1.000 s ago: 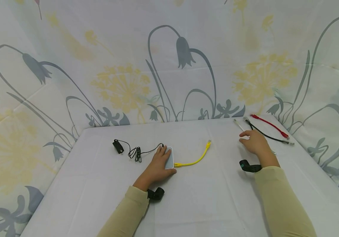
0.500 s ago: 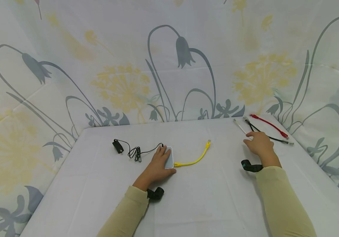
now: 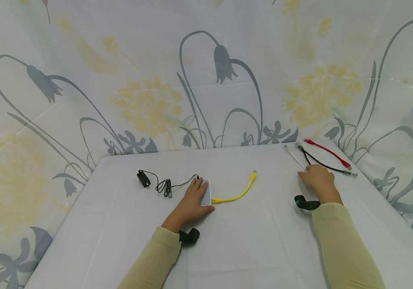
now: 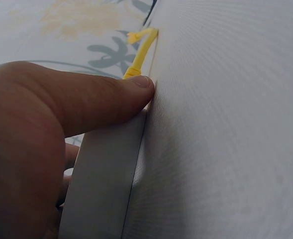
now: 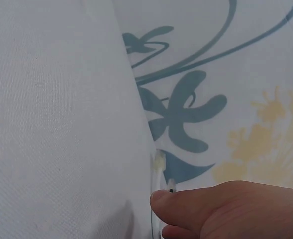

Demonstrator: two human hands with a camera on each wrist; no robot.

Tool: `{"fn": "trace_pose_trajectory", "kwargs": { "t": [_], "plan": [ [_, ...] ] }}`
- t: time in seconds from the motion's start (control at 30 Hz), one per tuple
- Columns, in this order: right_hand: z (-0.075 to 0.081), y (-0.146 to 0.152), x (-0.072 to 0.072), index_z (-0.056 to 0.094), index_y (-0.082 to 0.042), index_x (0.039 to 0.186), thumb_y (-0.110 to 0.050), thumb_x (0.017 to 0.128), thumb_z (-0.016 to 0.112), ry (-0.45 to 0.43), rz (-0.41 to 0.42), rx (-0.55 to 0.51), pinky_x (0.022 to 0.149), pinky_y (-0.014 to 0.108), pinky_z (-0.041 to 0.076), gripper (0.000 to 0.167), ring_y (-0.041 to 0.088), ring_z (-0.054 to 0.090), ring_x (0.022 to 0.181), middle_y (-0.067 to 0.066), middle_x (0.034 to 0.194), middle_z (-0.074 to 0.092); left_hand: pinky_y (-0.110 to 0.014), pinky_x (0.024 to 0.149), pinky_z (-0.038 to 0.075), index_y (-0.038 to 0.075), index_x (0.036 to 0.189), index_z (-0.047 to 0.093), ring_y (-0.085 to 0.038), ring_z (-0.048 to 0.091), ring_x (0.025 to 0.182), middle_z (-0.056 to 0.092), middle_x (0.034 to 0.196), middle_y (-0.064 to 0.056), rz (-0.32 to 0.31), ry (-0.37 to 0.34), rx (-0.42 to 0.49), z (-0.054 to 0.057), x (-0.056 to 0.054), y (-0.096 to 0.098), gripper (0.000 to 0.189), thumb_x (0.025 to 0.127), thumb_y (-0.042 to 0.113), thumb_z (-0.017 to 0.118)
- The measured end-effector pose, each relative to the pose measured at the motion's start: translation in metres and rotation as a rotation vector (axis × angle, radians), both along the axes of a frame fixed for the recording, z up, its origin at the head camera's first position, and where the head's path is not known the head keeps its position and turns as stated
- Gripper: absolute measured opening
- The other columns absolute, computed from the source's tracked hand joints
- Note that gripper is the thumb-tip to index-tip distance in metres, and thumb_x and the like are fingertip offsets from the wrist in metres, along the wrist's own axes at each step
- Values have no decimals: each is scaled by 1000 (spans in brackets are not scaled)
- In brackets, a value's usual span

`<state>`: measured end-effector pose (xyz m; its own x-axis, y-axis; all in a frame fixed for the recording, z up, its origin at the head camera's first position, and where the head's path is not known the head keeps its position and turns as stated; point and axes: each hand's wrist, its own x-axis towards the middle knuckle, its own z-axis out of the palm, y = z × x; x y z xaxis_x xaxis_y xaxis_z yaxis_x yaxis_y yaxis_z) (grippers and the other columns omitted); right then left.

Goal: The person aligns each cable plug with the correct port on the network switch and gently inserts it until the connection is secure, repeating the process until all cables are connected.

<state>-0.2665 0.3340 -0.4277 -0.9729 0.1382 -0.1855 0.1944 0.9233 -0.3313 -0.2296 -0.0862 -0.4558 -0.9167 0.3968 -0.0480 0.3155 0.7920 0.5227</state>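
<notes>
Right side, far part of table: the right hand (image 3: 317, 180) is reaching low, its fingertips meeting the near part of a white cable (image 3: 294, 156). The cable is running away from the fingertips, long axis slanting far and to the left; the palm is hiding any remaining length. Thumb and forefinger are lying close together at the cable; from this angle I can't tell whether they are pinching it. This hand is by far the nearer; the left hand (image 3: 190, 202) is working well apart, holding a white box (image 3: 206, 195), thumb along its near side, fingers spreading over its top.

Materials: the box is showing smooth, matte sides, a greyish top and rounded corners. A yellow cable (image 3: 243, 194) is leaving its right side and bending away toward the far edge. A thin black lead (image 3: 164, 188) is bunching in loops between box and black plug (image 3: 143, 179). Beyond the right hand, a black cable (image 3: 322, 163) is stretching slantwise; a red cable (image 3: 330, 151) is curving behind it. The white tablecloth (image 3: 246, 241) is showing a fine woven grain.
</notes>
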Motion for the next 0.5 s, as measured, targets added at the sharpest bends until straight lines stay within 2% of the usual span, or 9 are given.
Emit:
{"fn": "trace_pose_trajectory", "kwargs": {
  "t": [0.13, 0.3, 0.4, 0.5],
  "plan": [
    [-1, 1, 0, 40, 14, 138, -33, 98, 44, 24, -5, -8, 101, 70, 27, 62, 59, 34, 127, 38, 139, 40, -54, 118, 21, 13, 154, 27, -29, -2, 152, 11, 164, -8, -1, -3, 3, 0, 0, 0, 85, 86, 41, 69],
    [-1, 2, -1, 41, 12, 139, -34, 100, 42, 63, -25, -72, 105, 66, 30, 60, 58, 33, 129, 38, 140, 39, -53, 119, 20, 15, 155, 26, -27, -2, 152, 10, 164, -6, 5, -5, -6, 0, 0, 0, 86, 86, 42, 69],
    [2, 2, 0, 43, 8, 140, -38, 101, 40, 78, -70, -166, 105, 64, 32, 60, 55, 34, 130, 36, 141, 40, -52, 119, 20, 15, 155, 26, -26, -2, 153, 10, 164, -6, 6, -4, -8, -1, 0, 0, 86, 86, 42, 69],
    [7, 1, 1, 39, -1, 147, -46, 101, 35, 78, -140, -333, 104, 64, 33, 64, 52, 34, 133, 32, 146, 38, -53, 118, 20, 14, 155, 26, -28, -2, 152, 11, 164, -7, 3, -4, -4, -1, 0, 0, 86, 86, 42, 69]
  ]
}}
